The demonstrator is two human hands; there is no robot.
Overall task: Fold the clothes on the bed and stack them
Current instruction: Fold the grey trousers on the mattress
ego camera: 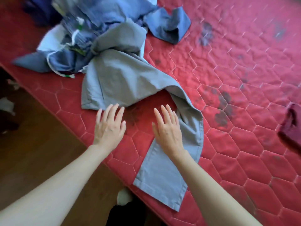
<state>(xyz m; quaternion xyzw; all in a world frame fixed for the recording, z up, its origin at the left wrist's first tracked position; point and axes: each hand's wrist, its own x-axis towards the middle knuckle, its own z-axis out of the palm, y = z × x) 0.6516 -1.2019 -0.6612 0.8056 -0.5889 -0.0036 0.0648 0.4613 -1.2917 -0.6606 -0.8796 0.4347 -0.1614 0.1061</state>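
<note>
Head view: we're hovering both hands over the bed (236, 95), fingers straight, holding nothing. Left hand (110, 126) is just beside the trousers (123, 79) near one leg end; right hand (168, 129) is lying over the other leg, w/ the hem hanging off the bed edge. The pile (84, 30) is sitting further back. Best next: we're pulling both legs straight & together, smoothing creases before folding.

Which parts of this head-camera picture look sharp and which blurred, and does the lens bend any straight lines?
Head view: both hands, left hand and right hand, and the grey trousers are fairly sharp; the pile of blue clothes at the top is smeared by motion blur; the red mattress edge bows slightly, wide-angle distortion; soft light, no glare.
</note>
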